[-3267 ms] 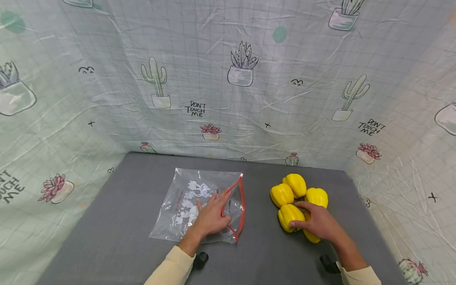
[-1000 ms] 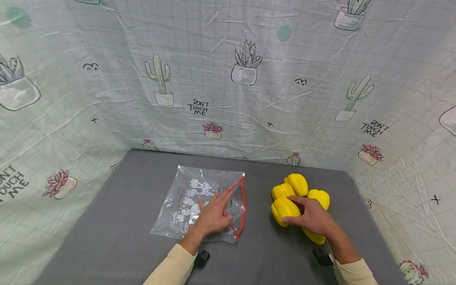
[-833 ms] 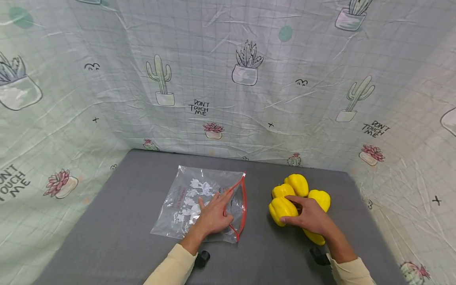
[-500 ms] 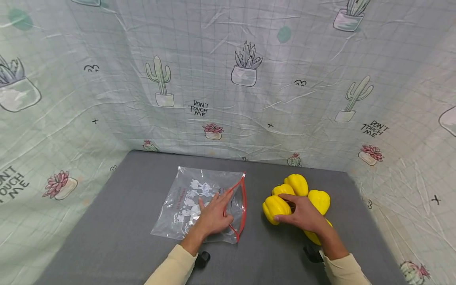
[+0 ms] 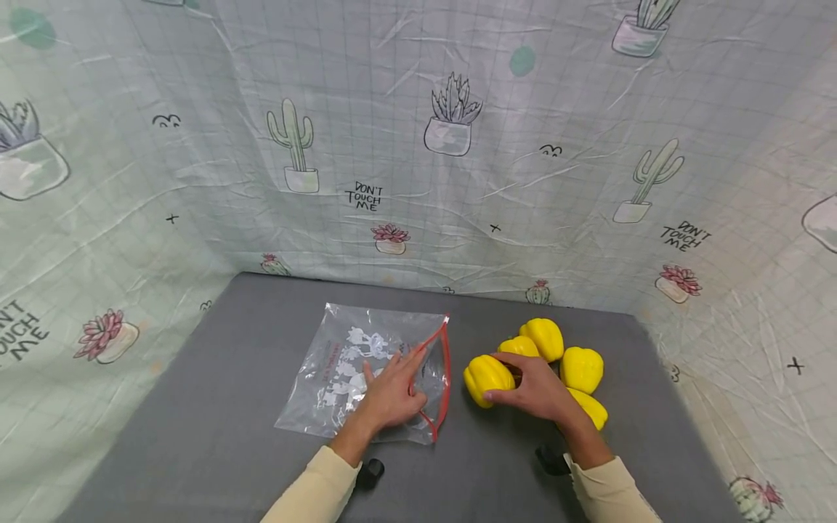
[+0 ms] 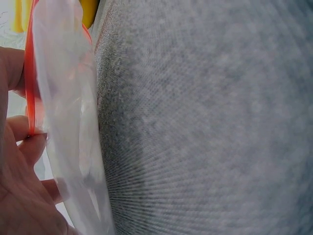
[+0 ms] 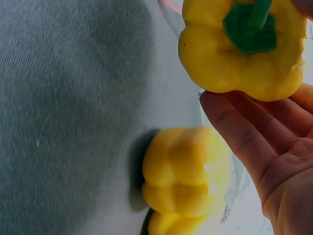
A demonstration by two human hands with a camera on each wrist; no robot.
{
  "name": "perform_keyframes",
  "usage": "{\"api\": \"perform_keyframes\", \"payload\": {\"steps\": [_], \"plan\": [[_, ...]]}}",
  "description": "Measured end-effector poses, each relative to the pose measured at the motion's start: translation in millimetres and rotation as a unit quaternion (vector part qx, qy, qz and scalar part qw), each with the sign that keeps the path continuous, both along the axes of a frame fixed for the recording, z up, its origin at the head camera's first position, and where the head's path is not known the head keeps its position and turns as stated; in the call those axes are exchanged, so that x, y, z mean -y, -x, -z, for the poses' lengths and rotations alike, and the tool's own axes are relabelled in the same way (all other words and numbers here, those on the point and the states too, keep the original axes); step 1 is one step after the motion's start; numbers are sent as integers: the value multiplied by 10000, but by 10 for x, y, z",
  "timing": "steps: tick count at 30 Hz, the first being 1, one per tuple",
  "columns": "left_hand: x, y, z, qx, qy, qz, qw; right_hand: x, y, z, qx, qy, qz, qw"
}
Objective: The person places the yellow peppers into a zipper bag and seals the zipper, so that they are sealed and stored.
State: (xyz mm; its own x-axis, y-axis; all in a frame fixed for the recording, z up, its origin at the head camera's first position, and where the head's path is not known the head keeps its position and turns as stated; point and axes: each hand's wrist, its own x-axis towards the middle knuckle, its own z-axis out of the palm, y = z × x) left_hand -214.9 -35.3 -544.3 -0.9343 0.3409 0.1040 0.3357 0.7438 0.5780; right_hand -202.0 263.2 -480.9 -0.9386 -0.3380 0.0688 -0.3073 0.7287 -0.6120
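A clear zip bag with a red edge and white print lies on the grey table, its mouth parted toward the right. My left hand lies over the bag at its mouth and holds the upper red edge; in the left wrist view, fingers show against the red strip. My right hand grips a yellow bell pepper between thumb and fingers, to the right of the bag's mouth. In the right wrist view this pepper's green stem shows, with a second pepper below it.
Several other yellow peppers stand around my right hand: one behind it, one farther back, one to its right and one nearer. The table meets a cactus-print cloth at the back and sides.
My right hand has taken the front pepper out of the cluster and moved it left toward the bag's mouth. The left hand and the bag have stayed in place.
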Motion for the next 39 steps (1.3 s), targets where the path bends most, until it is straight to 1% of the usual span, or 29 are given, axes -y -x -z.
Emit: {"api": "perform_keyframes", "payload": {"steps": [10, 14, 18, 25, 30, 33, 36, 39], "plan": [[-39, 18, -6, 17, 0, -8, 10000, 97, 61, 26, -97, 113, -169, 9997], [-37, 12, -4, 105, -10, -8, 9999, 153, 93, 58, -133, 129, -194, 9996], [-26, -3, 8, 150, 47, -21, 9999, 229, 123, 91, -58, 169, -181, 9997], [1, -7, 7, 194, 4, -47, 9998, 359, 180, 114, -11, 450, -244, 9987], [18, 0, 6, 297, 53, -52, 9995, 475, 235, 159, 122, 412, -221, 9988], [23, 1, 8, 251, 7, -74, 9997, 538, 264, 183, 173, 336, -188, 9991], [20, 5, 12, 134, -53, -36, 9999, 587, 282, 186, 197, 357, -158, 9990], [23, 6, 3, 43, -89, 3, 10000, 635, 294, 179, 124, 331, -144, 9993]]}}
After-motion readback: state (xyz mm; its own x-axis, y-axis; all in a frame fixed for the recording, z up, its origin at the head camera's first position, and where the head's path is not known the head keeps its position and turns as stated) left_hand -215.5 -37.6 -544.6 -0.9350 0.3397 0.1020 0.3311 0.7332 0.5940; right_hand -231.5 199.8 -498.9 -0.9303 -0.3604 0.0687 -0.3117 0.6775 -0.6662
